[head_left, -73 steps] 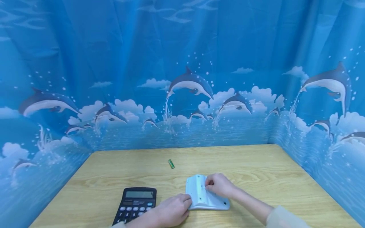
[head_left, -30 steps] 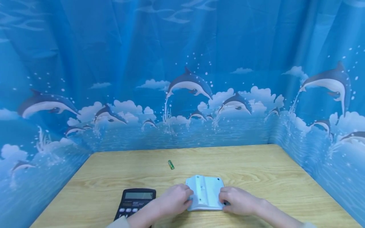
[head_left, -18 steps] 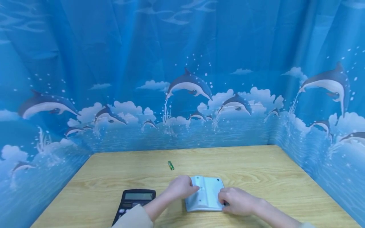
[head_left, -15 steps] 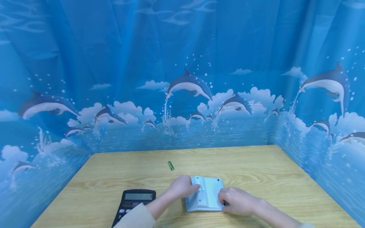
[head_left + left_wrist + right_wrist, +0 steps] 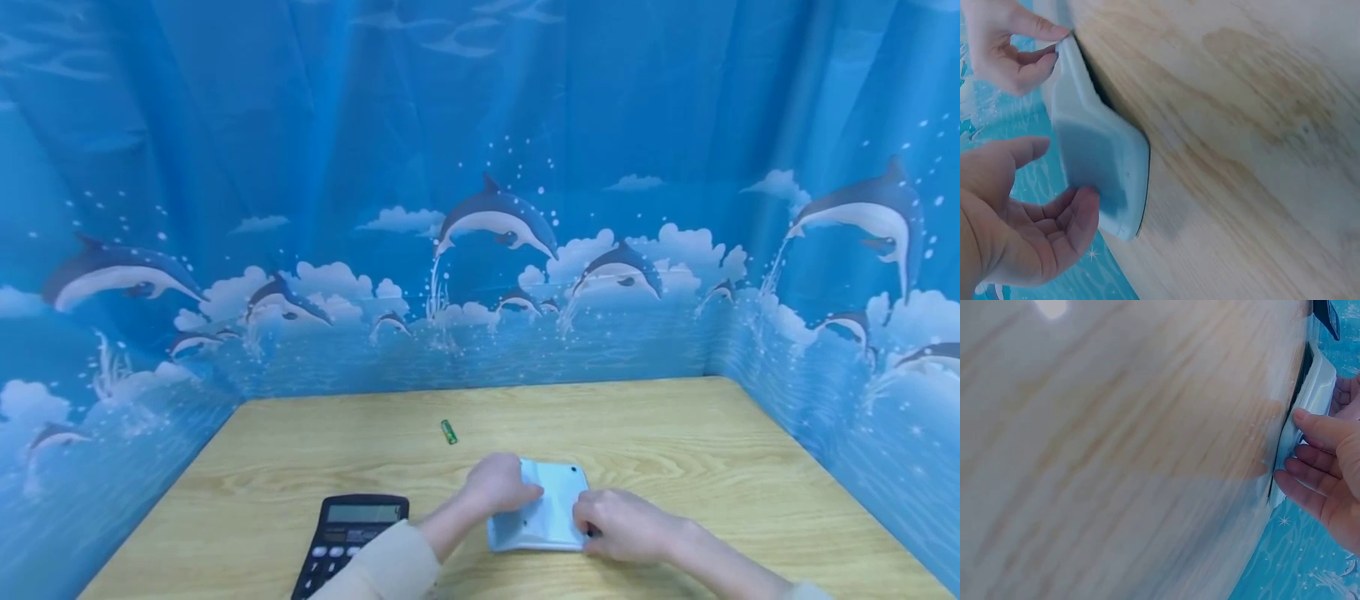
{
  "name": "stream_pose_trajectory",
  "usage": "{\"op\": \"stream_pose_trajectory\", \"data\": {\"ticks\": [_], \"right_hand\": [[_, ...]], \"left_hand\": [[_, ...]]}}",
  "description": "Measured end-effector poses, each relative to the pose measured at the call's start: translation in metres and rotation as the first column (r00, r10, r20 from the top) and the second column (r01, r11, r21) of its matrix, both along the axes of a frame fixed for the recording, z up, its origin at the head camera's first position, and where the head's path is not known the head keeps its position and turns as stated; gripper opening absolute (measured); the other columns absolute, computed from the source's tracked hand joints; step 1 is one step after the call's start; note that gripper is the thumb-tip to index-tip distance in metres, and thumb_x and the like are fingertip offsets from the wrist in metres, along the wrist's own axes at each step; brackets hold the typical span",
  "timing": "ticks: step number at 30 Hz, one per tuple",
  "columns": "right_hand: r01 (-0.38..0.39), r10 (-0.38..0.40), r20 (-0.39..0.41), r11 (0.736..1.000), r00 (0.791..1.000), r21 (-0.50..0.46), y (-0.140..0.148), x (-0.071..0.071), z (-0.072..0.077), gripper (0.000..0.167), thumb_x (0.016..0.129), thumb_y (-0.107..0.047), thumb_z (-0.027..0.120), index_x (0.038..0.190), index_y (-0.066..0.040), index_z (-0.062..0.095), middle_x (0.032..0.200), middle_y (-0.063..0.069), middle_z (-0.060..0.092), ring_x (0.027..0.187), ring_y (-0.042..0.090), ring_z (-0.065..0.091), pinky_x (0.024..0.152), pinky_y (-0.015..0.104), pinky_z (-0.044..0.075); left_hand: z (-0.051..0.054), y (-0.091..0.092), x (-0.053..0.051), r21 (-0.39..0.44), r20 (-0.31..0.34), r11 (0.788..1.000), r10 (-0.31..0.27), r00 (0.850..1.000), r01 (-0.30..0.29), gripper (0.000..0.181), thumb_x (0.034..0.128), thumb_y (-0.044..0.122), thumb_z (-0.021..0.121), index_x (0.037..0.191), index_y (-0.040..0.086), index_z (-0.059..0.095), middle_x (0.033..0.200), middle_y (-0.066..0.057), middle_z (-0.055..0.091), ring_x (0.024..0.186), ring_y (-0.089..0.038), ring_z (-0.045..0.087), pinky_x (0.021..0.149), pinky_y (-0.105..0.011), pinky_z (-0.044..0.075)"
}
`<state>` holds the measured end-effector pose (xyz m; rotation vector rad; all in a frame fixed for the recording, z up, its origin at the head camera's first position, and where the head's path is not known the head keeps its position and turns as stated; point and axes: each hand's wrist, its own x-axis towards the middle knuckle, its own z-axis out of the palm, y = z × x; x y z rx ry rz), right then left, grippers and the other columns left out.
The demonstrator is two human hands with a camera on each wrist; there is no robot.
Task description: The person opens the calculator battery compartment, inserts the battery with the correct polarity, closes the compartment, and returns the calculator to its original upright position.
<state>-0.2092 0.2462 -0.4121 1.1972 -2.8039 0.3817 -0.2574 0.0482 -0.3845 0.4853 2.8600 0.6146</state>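
Observation:
A pale blue-white device (image 5: 553, 508) lies on the table with screw holes showing on its upper face. My right hand (image 5: 626, 527) grips its right end, thumb on the near edge in the right wrist view (image 5: 1329, 456). Over its left part is my left hand (image 5: 501, 485), which hides some of that face. In the left wrist view, the curled fingertips of my left hand (image 5: 1035, 215) touch the back of the device (image 5: 1094, 150), and the thumb stands apart from them.
A black calculator (image 5: 363, 512) lies at the front left, partly behind the left sleeve (image 5: 390, 562). A small green battery (image 5: 448, 432) lies farther back on the wooden table (image 5: 337, 442). A blue dolphin-print curtain (image 5: 337, 167) surrounds the table.
My left hand has moved from the device's left edge rightward and up over its face. My right hand went from the middle of the face to the right end and now grips it there.

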Motion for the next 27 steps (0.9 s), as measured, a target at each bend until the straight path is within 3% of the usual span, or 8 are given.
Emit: {"op": "stream_pose_trajectory", "data": {"ticks": [3, 6, 12, 27], "right_hand": [[-0.043, 0.042, -0.083, 0.999, 0.996, -0.006, 0.000, 0.000, -0.001, 0.023, 0.070, -0.013, 0.075, 0.072, -0.016, 0.052, 0.075, -0.015, 0.039, 0.064, -0.003, 0.037, 0.053, 0.011, 0.036], [-0.067, 0.065, -0.120, 0.998, 0.991, -0.007, 0.000, -0.001, -0.001, 0.023, 0.069, -0.013, 0.075, 0.072, -0.015, 0.052, 0.076, -0.014, 0.039, 0.065, -0.003, 0.037, 0.054, 0.011, 0.036], [-0.051, 0.050, -0.091, 0.999, 0.995, -0.003, 0.000, 0.000, -0.001, 0.023, 0.069, -0.012, 0.075, 0.072, -0.016, 0.053, 0.076, -0.014, 0.040, 0.065, -0.003, 0.037, 0.055, 0.011, 0.036], [0.019, -0.017, -0.041, 0.999, 0.999, 0.034, -0.004, 0.002, 0.005, 0.021, 0.069, -0.012, 0.076, 0.072, -0.017, 0.056, 0.076, -0.015, 0.043, 0.063, -0.003, 0.039, 0.054, 0.014, 0.038]], "left_hand": [[0.001, 0.002, 0.002, -0.037, -0.048, 0.999, -0.032, 0.998, 0.030, 0.034, 0.0809, 0.032, 0.068, 0.060, 0.012, 0.049, 0.054, 0.001, 0.044, 0.049, -0.012, 0.041, 0.047, -0.024, 0.035], [0.000, 0.005, 0.003, -0.073, -0.053, 0.997, -0.039, 0.998, 0.036, 0.036, 0.0821, 0.031, 0.066, 0.058, 0.012, 0.048, 0.053, 0.001, 0.042, 0.047, -0.012, 0.040, 0.046, -0.024, 0.034], [-0.001, 0.012, 0.002, -0.148, -0.052, 0.989, -0.036, 0.998, 0.028, 0.036, 0.0834, 0.033, 0.064, 0.058, 0.012, 0.048, 0.056, 0.000, 0.043, 0.051, -0.013, 0.041, 0.049, -0.025, 0.034], [-0.001, 0.021, 0.003, -0.147, -0.072, 0.989, 0.023, 0.997, -0.033, 0.035, 0.0802, 0.035, 0.067, 0.058, 0.013, 0.050, 0.054, 0.002, 0.044, 0.046, -0.010, 0.040, 0.045, -0.021, 0.033]]}}
